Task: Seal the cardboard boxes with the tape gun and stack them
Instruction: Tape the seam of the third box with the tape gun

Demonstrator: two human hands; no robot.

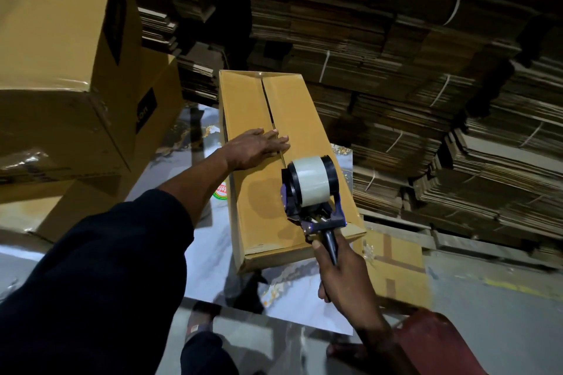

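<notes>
Head view, sealing stage. I see one cardboard box [271, 161] lying lengthwise on the glossy counter [195, 161], its two top flaps folded down and meeting along a centre seam [269, 106] that shows no tape over its far half. My left hand [256, 149] lies flat on the flaps, fingers straight across the seam, pressing them closed. My right hand [338, 271] is wrapped around the handle of the tape gun [313, 192]; this grip is firmly on the tool, with its nose set at the near end of the box top, over the seam line. Whether tape is already stuck to the near edge I cannot tell, since the roll hides that spot.

I judge the task to be early for this box: flaps closed, the tape run along the seam not yet made, stacking still to come. To the left, larger boxes [61, 70] stand piled one on another, their edges glossy with tape, so some appear finished. Bundles of flat cardboard [396, 70] fill the background.
</notes>
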